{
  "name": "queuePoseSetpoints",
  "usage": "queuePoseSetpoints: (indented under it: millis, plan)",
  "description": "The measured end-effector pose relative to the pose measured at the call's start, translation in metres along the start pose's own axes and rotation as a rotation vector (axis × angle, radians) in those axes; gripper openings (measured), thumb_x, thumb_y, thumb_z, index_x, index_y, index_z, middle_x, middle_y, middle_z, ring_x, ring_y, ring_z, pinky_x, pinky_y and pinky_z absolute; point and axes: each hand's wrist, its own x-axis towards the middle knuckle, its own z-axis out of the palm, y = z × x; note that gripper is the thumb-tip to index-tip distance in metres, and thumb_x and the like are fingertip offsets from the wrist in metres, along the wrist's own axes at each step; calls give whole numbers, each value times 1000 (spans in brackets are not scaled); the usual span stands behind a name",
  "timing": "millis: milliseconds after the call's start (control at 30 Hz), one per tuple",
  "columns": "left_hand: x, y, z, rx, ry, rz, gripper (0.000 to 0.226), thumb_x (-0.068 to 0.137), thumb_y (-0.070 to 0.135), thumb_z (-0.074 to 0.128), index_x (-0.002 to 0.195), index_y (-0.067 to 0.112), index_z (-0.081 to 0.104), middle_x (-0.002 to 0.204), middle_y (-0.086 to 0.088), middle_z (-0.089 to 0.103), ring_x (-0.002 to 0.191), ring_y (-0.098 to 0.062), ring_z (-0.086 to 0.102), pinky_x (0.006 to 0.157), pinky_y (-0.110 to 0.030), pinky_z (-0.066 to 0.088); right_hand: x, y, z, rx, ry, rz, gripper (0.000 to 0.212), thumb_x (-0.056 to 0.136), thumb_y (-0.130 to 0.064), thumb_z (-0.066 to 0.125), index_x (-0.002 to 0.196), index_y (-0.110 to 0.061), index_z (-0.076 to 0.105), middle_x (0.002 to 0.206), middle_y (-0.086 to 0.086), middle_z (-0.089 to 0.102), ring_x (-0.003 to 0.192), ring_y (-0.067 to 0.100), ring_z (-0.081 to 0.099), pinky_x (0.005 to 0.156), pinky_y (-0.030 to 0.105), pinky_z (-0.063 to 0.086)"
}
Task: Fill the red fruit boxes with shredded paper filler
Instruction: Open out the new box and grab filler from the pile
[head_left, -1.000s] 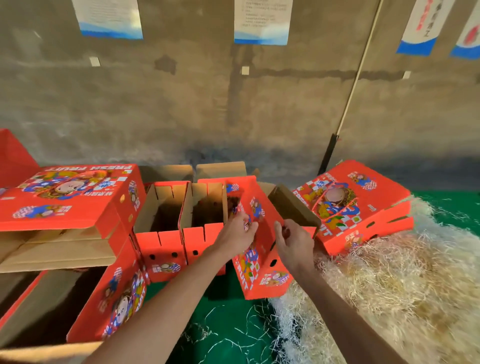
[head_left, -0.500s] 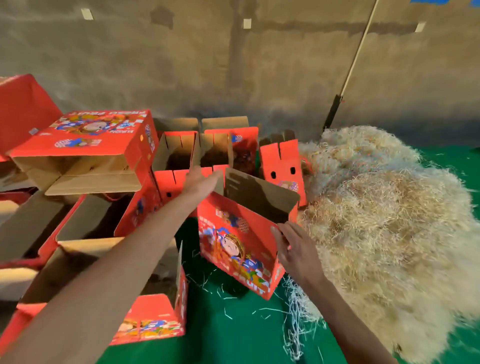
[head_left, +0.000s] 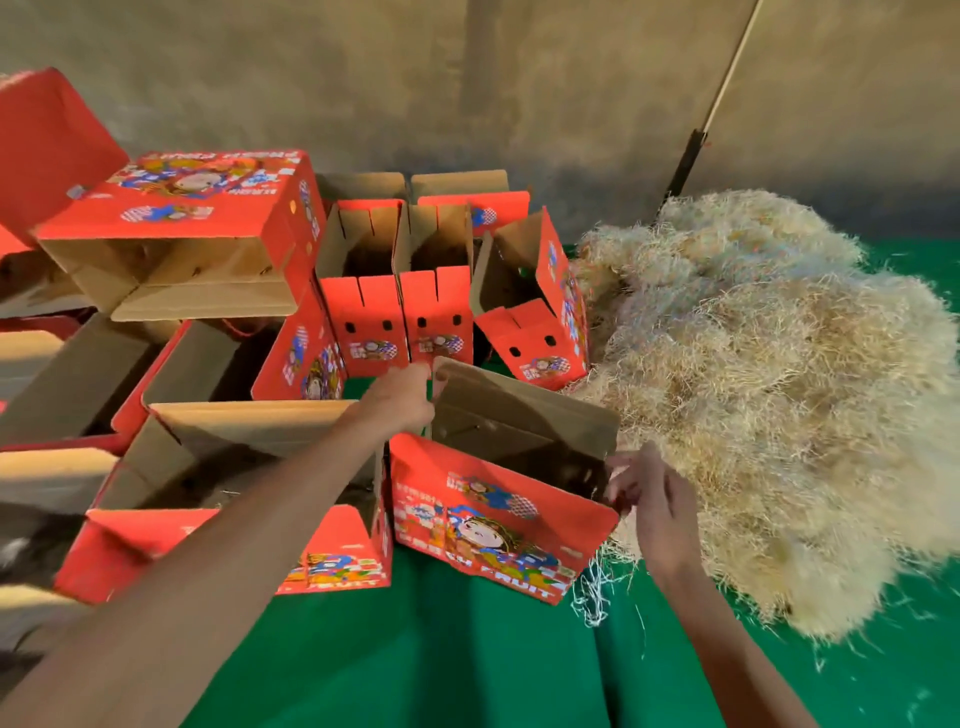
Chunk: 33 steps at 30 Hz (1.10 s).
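Both bare forearms reach forward from the lower edge of the view. The left hand sits farther out, knuckles up, fingers curled over and gripping a cardboard edge. The right hand is nearer, held edge-on, its fingers loosely bent and pinching a cardboard corner.

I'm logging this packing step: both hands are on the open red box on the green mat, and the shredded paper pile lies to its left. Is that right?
Not quite. The head view shows the shredded paper pile to the right of the open red box, not to its left. The rest stands: the left hand and right hand are both on that box, which sits on the green mat.
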Motion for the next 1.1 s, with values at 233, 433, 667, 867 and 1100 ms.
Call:
queuePoseSetpoints:
  millis: [233,433,667,867,1100]
  plan:
    - [-27,8,-2,175,-182,-5,62,87,12,61,144,7,35,102,-7,61,77,-19,66,56,-32,50,28,-8,-8,-372,-190,304,61,81,-64,72,121,-24,48,103,-8,62,91,16,64,74,30,48]
    - [-51,13,1,316,-287,-103,87,87,9,72,153,-1,17,137,-18,55,108,-28,64,81,-34,52,32,-3,-9,-649,-389,157,17,95,-9,51,83,-3,60,77,14,68,73,30,65,68,41,51]
    - [-72,10,-3,370,-340,-62,27,86,15,74,102,10,53,77,-5,74,62,-12,74,69,-31,60,28,8,-24,-574,-412,84,31,87,7,52,63,-11,43,53,-5,33,52,4,28,47,21,22]
    - [-62,29,12,290,7,223,21,89,32,70,91,20,53,86,3,60,79,-16,60,72,-35,52,32,30,-27,-560,-491,353,33,100,-20,54,67,-19,52,45,-13,45,37,-2,38,44,18,28]
    - [-40,38,44,-166,-181,435,16,88,43,71,97,32,63,102,15,64,91,-9,63,83,-34,52,45,22,-26,-293,-329,486,46,99,-56,47,99,-16,70,97,3,75,80,19,74,74,41,60]
